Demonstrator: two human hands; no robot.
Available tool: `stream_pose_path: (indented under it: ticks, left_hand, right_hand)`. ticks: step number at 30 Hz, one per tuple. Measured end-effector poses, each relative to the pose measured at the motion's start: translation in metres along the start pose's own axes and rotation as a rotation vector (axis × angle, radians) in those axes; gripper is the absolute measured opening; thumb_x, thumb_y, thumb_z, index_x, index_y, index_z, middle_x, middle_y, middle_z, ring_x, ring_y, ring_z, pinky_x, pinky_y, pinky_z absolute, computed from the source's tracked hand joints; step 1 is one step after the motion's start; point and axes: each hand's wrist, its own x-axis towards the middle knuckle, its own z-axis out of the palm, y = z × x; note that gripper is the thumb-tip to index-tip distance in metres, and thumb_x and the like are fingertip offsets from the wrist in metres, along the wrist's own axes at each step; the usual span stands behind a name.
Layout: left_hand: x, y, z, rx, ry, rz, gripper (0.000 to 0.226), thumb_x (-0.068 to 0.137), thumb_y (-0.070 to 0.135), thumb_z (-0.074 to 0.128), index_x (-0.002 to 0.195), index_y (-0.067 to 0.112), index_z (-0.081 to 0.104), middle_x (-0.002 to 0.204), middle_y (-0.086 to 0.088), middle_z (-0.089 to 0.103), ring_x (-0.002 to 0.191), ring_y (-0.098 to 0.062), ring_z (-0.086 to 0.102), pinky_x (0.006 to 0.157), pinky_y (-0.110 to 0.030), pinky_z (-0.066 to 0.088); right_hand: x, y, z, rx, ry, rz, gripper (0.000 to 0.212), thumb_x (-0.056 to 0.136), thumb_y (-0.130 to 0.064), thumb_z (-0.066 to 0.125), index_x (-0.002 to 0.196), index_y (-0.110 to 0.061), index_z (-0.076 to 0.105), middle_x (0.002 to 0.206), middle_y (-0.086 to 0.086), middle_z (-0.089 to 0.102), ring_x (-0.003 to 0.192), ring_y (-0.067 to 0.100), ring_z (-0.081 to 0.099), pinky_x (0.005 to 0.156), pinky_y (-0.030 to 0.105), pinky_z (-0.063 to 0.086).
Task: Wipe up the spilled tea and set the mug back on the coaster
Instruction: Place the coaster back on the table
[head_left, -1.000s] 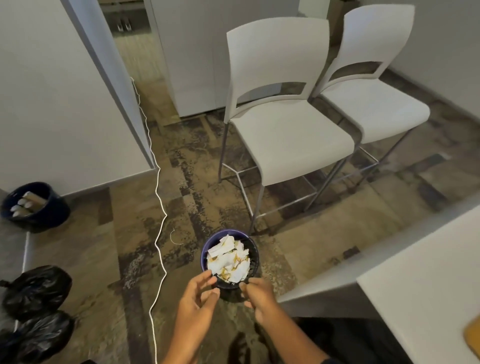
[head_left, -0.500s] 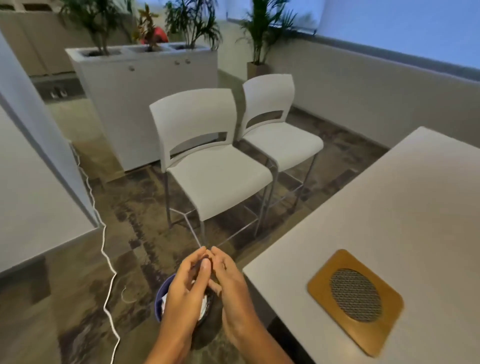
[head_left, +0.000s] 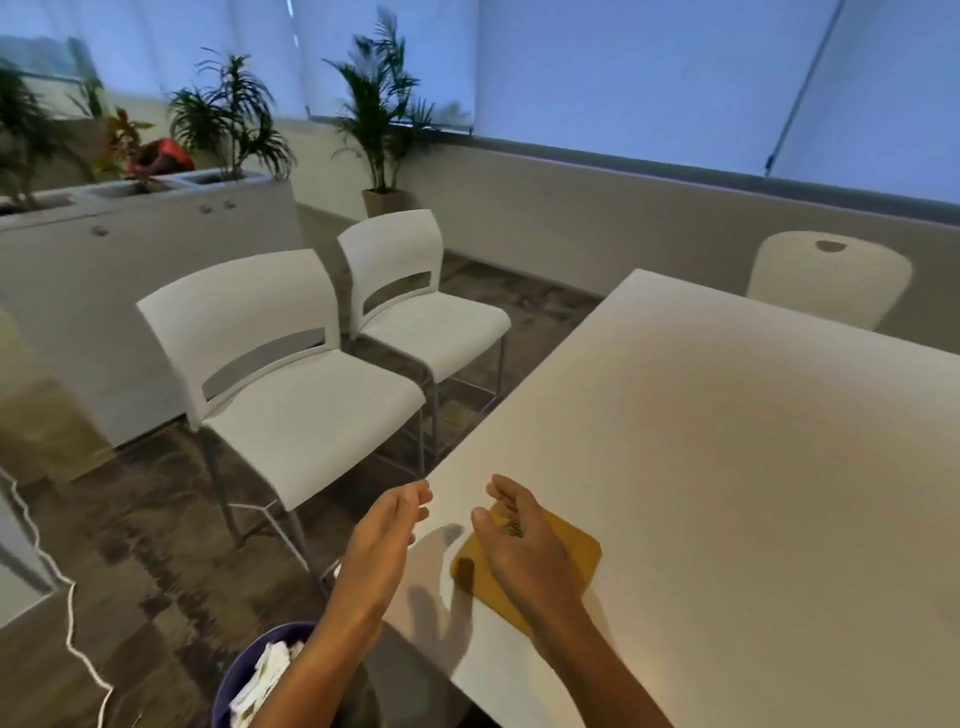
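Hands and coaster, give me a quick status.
Left hand and right hand open, holding nothing. Coaster on table, bare, partly under right hand. No mug in view. Bin of used paper below.

A white table fills the right of the view, with 2 white chairs side by side on metal legs to its left and 1 rounded white chair back at its far edge. Behind the 2 chairs stands a long white planter cabinet with leafy plants, and a potted palm sits in the corner beyond it. Blue-lit roller blinds cover the windows above a grey wall, and a white cable trails over the mottled brown floor left of the table.
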Motion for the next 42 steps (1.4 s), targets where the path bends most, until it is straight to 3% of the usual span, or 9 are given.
stream_pose_path:
  ticks: [4, 6, 9, 12, 20, 28, 32, 37, 42]
  left_hand:
    - [0.01, -0.003, 0.026, 0.092, -0.024, -0.046, 0.046, 0.096, 0.063, 0.049, 0.132, 0.037, 0.058, 0.133, 0.011, 0.064, 0.122, -0.013, 0.06, 0.093, -0.032, 0.05]
    - [0.012, -0.006, 0.036, 0.12, -0.049, -0.087, 0.045, 0.102, 0.055, 0.049, 0.139, 0.032, 0.054, 0.137, 0.008, 0.06, 0.126, -0.018, 0.057, 0.1, -0.038, 0.049]
    - [0.013, -0.006, 0.05, 0.158, -0.08, -0.112, 0.041, 0.104, 0.05, 0.048, 0.139, 0.028, 0.055, 0.132, 0.007, 0.059, 0.121, -0.016, 0.055, 0.096, -0.034, 0.044]
    - [0.014, -0.007, 0.058, 0.176, -0.088, -0.118, 0.031, 0.104, 0.05, 0.047, 0.129, 0.033, 0.055, 0.127, 0.007, 0.059, 0.116, -0.015, 0.055, 0.093, -0.034, 0.045]
    - [0.018, -0.008, 0.068, 0.187, -0.105, -0.155, 0.043, 0.103, 0.053, 0.047, 0.136, 0.027, 0.057, 0.129, 0.0, 0.065, 0.119, -0.023, 0.06, 0.097, -0.041, 0.05]
    - [0.017, -0.005, 0.08, 0.147, -0.092, -0.18, 0.039, 0.103, 0.058, 0.041, 0.123, 0.03, 0.06, 0.122, -0.003, 0.069, 0.112, -0.024, 0.064, 0.091, -0.042, 0.052]
    - [0.015, 0.001, 0.098, 0.151, -0.102, -0.167, 0.03, 0.103, 0.058, 0.04, 0.113, 0.037, 0.059, 0.125, -0.001, 0.067, 0.116, -0.028, 0.062, 0.095, -0.047, 0.051]
    - [0.007, 0.011, 0.14, 0.152, -0.152, -0.134, 0.033, 0.104, 0.057, 0.038, 0.115, 0.035, 0.06, 0.122, 0.0, 0.067, 0.117, -0.027, 0.061, 0.096, -0.045, 0.05]
    - [-0.008, 0.02, 0.196, 0.135, -0.225, -0.104, 0.033, 0.106, 0.054, 0.038, 0.117, 0.032, 0.06, 0.114, 0.004, 0.069, 0.111, -0.024, 0.064, 0.091, -0.04, 0.051]
  right_hand:
    - [0.007, 0.042, -0.044, -0.369, -0.005, -0.081, 0.083, 0.086, -0.073, 0.065, 0.155, -0.045, 0.029, 0.162, -0.012, 0.04, 0.145, 0.019, 0.043, 0.121, 0.048, 0.04]
    - [0.007, 0.059, -0.056, -0.535, -0.057, -0.051, 0.106, 0.076, -0.085, 0.063, 0.16, -0.04, 0.018, 0.168, -0.009, 0.029, 0.152, 0.023, 0.031, 0.122, 0.053, 0.032]
    - [0.002, 0.077, -0.066, -0.675, -0.086, 0.013, 0.139, 0.054, -0.097, 0.06, 0.163, -0.033, 0.001, 0.174, -0.004, 0.013, 0.16, 0.029, 0.016, 0.125, 0.058, 0.02]
    - [-0.004, 0.089, -0.072, -0.713, -0.127, -0.018, 0.155, 0.045, -0.099, 0.059, 0.164, -0.028, -0.009, 0.176, -0.001, 0.003, 0.162, 0.031, 0.005, 0.126, 0.058, 0.015]
    - [-0.013, 0.092, -0.076, -0.705, -0.095, -0.132, 0.149, 0.053, -0.097, 0.064, 0.164, -0.028, -0.007, 0.175, -0.006, 0.008, 0.161, 0.025, 0.008, 0.128, 0.053, 0.016]
    - [-0.016, 0.101, -0.092, -0.565, -0.019, -0.212, 0.144, 0.052, -0.096, 0.066, 0.161, -0.035, -0.005, 0.168, -0.014, 0.022, 0.154, 0.016, 0.021, 0.123, 0.044, 0.022]
    - [-0.015, 0.109, -0.117, -0.515, -0.003, -0.25, 0.142, 0.052, -0.096, 0.067, 0.161, -0.038, -0.002, 0.167, -0.017, 0.024, 0.152, 0.01, 0.021, 0.118, 0.038, 0.017]
    - [-0.015, 0.122, -0.167, -0.509, 0.018, -0.28, 0.142, 0.053, -0.099, 0.066, 0.162, -0.038, -0.003, 0.162, -0.019, 0.027, 0.142, -0.007, 0.014, 0.117, 0.033, 0.007]
    - [-0.018, 0.145, -0.23, -0.548, 0.058, -0.266, 0.15, 0.051, -0.104, 0.062, 0.165, -0.03, -0.003, 0.161, -0.015, 0.029, 0.151, 0.006, 0.018, 0.121, 0.035, 0.009]
